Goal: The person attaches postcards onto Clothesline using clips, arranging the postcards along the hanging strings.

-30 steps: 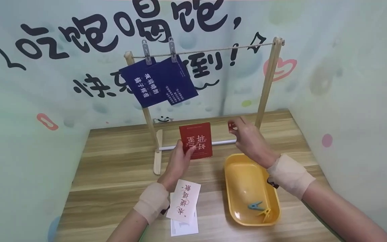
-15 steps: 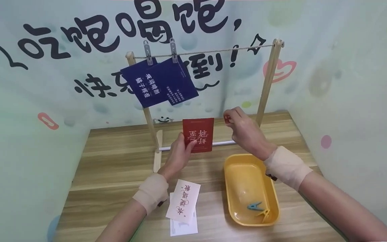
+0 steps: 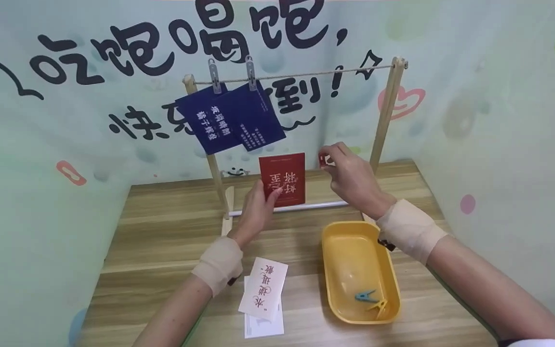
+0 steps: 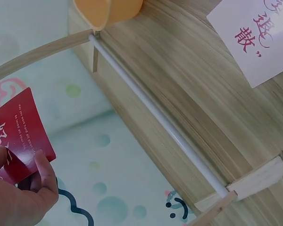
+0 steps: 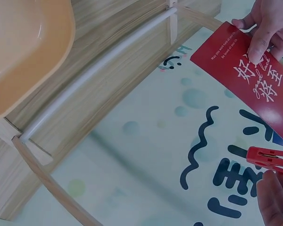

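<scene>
My left hand [image 3: 257, 209] pinches a red card [image 3: 283, 168] with white lettering between thumb and fingers, held up in front of the wooden rack. To its right, my right hand [image 3: 354, 178] pinches a small red clothespin [image 5: 266, 157], its free end toward the card. In the right wrist view the clothespin sits apart from the card's edge. Two dark blue cards [image 3: 207, 120] hang overlapping from the rack's string [image 3: 301, 75], each under a grey clothespin [image 3: 251, 74], near the left post. The string's right part is bare.
A yellow basin [image 3: 350, 260] stands at front right, with a blue clothespin [image 3: 366, 296] and a yellow clothespin [image 3: 379, 307] inside. White cards [image 3: 263, 289] lie overlapping on the wooden table. A white rod [image 3: 306, 207] joins the rack's feet.
Both hands have risen toward the string, the left with the red card and the right with the red clothespin. The basin and hanging cards stay in place.
</scene>
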The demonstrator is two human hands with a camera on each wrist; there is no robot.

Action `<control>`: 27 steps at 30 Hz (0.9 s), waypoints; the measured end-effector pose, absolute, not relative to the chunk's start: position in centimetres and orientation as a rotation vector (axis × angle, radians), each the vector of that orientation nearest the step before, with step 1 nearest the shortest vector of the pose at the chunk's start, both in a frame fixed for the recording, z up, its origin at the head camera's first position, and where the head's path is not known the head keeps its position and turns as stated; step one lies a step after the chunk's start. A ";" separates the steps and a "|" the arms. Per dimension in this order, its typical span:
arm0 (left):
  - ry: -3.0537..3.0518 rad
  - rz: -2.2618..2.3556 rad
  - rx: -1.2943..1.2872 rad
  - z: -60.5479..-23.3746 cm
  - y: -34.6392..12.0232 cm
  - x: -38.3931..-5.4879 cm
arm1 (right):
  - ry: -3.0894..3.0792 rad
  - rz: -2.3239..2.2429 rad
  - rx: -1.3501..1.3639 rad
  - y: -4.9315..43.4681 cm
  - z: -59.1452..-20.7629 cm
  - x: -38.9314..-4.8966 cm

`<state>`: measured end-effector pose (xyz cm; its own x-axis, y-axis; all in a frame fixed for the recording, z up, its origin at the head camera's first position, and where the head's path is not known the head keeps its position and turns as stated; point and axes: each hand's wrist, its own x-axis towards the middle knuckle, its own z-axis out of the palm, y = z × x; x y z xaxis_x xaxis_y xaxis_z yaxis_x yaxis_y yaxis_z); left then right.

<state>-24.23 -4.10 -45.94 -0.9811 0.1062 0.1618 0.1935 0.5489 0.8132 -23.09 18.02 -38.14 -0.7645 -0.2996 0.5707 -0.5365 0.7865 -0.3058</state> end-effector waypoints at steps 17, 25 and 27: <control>-2.625 -1.554 -0.276 -43.2 -3.4 -26.0 | -2.481 0.669 0.619 16.8 -35.1 -23.6; -2.633 -1.411 -0.278 -42.3 -3.1 -26.6 | -2.473 0.698 0.612 16.6 -34.6 -23.9; -2.632 -1.412 -0.265 -42.1 -3.1 -26.8 | -2.464 0.702 0.609 16.6 -34.3 -24.0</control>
